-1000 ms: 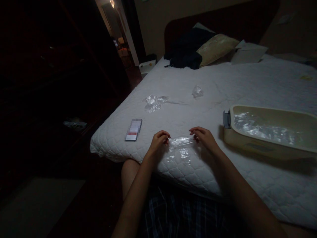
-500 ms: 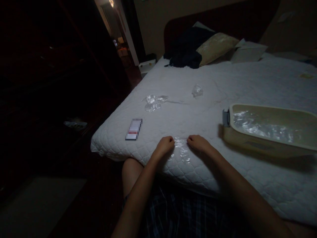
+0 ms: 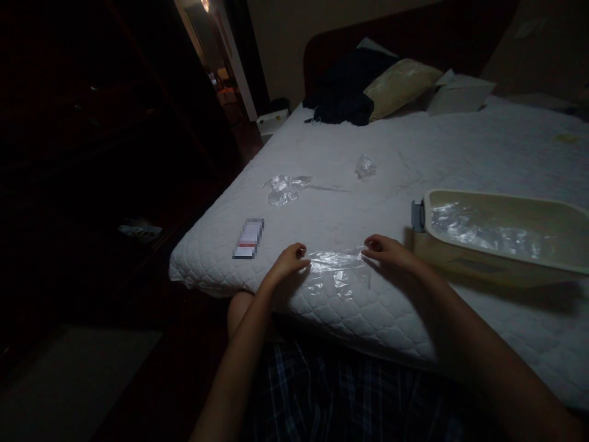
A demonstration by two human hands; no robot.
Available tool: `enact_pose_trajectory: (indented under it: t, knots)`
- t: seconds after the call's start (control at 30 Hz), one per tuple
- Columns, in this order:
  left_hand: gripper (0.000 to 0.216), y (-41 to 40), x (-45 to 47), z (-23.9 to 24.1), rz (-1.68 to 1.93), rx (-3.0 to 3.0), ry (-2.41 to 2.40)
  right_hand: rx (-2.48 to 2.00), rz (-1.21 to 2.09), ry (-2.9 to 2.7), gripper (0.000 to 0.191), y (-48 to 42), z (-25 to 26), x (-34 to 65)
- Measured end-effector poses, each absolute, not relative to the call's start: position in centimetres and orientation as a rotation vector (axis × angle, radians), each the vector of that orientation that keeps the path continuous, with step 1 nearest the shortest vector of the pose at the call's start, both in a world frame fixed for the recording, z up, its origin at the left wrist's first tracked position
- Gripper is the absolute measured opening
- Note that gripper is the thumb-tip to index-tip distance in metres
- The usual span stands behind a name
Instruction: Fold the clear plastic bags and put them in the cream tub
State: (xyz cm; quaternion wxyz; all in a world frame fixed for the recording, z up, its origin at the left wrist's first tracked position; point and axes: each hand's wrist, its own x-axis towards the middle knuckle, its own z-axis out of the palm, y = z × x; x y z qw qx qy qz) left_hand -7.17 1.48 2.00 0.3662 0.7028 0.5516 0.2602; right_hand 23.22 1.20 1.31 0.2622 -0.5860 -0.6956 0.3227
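A clear plastic bag (image 3: 339,263) lies on the white quilted bed cover (image 3: 322,215) near its front edge, its upper part creased into a shiny band. At the bag's left end is my left hand (image 3: 289,260), open, thumb and forefinger parted. My right hand (image 3: 389,252) is open at the other end, its thumb tip by the bag's upper right corner. Both sets of fingertips are at or very close to the film; contact is hard to make out in the dim light. The bag's lower part spreads over the quilt between my forearms.
On the right stands a beige plastic bin (image 3: 497,261) with a grey clip, holding clear plastic. A phone (image 3: 249,238) lies to the left. Farther back are crumpled clear plastic pieces (image 3: 284,189) and another crumpled bit (image 3: 365,167). Dark cloth (image 3: 345,92) and a cushion (image 3: 400,89) rest by the headboard.
My hands have moved apart and their closed fingers have opened. Between them the bag's upper part now shows wider, as a creased band. The bin and phone stay put.
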Motion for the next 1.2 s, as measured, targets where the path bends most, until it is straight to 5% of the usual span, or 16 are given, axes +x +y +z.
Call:
enact_pose_trajectory:
  t: [0.2,0.47,0.83,1.2]
  knots:
    - [0.05,1.8,-6.3,2.6,0.421,1.908,1.37,-1.496,0.979,-2.057,0.055,2.1,0.8,22.9]
    - [0.038,1.9,-5.7,2.8,0.358,1.937,1.43,-1.535,0.971,-2.139,0.025,1.5,1.5,22.0]
    - [0.057,2.0,-7.2,2.0,0.483,1.646,1.122,-1.363,1.321,-1.894,0.031,0.7,1.5,22.7]
    - [0.037,1.5,-6.5,1.7,0.62,1.679,1.187,-1.391,1.259,-1.795,0.013,-0.1,1.2,21.8]
